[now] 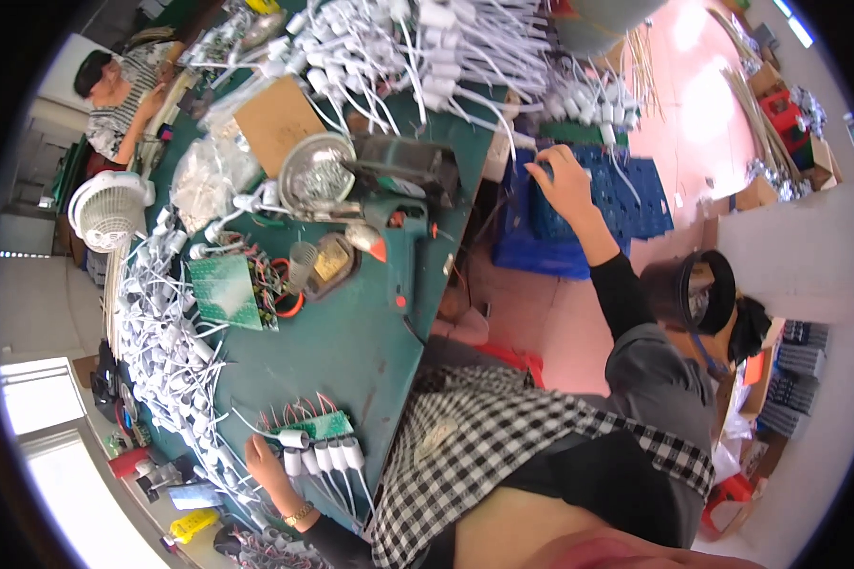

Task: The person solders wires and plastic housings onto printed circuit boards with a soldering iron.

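My left hand (pixel 269 472) is at the near end of the green bench, fingers closed by the corded end of a white cylindrical socket (pixel 295 439). Their exact grip is partly hidden. Beside it, several similar sockets (pixel 338 455) lie in a row, white cords trailing toward me. Just beyond them lies a green circuit board strip (pixel 321 426) with thin red wires. My right hand (pixel 567 186) reaches out over a blue plastic crate (pixel 650 204), fingers bent and apart; I see nothing held in it.
Corded white sockets (pixel 166 332) heap along the bench's left side, with more (pixel 427 47) at its far end. A green power tool (pixel 403 251), a metal dish (pixel 317 171) and a fan (pixel 110 211) stand mid-bench. A co-worker (pixel 123 104) sits far left. A black bin (pixel 688 292) stands right.
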`<state>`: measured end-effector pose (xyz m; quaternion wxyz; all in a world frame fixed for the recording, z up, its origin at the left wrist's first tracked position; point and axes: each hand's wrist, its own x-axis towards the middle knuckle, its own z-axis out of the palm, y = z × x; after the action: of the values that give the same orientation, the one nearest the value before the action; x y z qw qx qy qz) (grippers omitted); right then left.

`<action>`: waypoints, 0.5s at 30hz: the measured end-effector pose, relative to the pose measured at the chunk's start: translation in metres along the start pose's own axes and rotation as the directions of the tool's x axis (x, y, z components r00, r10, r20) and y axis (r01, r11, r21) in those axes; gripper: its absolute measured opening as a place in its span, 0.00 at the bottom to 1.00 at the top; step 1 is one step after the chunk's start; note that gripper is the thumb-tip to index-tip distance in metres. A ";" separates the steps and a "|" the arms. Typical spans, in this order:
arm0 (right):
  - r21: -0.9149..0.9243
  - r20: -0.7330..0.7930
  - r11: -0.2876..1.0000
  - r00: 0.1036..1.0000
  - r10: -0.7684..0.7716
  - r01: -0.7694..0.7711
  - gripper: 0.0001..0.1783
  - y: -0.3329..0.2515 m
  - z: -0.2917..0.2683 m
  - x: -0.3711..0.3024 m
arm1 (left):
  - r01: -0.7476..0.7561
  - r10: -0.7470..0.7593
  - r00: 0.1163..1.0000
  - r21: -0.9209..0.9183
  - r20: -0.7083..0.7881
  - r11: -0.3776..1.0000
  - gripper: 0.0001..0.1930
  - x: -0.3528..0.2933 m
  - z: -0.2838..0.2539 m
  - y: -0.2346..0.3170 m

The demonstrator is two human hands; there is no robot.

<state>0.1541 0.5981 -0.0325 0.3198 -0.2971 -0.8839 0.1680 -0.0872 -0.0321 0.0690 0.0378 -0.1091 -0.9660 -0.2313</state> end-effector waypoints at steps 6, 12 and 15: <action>-0.322 0.117 0.937 0.988 -0.105 0.138 0.11 0.020 0.025 0.034 | 0.014 -0.005 0.997 0.117 -0.074 0.993 0.16 -0.005 0.012 -0.012; -0.235 0.263 0.960 0.961 -0.088 0.152 0.08 0.040 0.031 0.043 | 0.081 -0.061 0.987 0.132 -0.147 0.988 0.17 -0.003 0.016 -0.001; -0.161 0.387 0.980 0.921 -0.050 0.121 0.09 0.051 0.033 0.050 | 0.080 -0.054 0.987 0.172 -0.148 0.982 0.17 0.003 0.018 0.003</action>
<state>0.1228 0.6652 -0.0584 0.1208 -0.2478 -0.9528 0.1270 -0.0901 -0.0201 0.0546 0.1088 -0.0559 -0.9807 -0.1526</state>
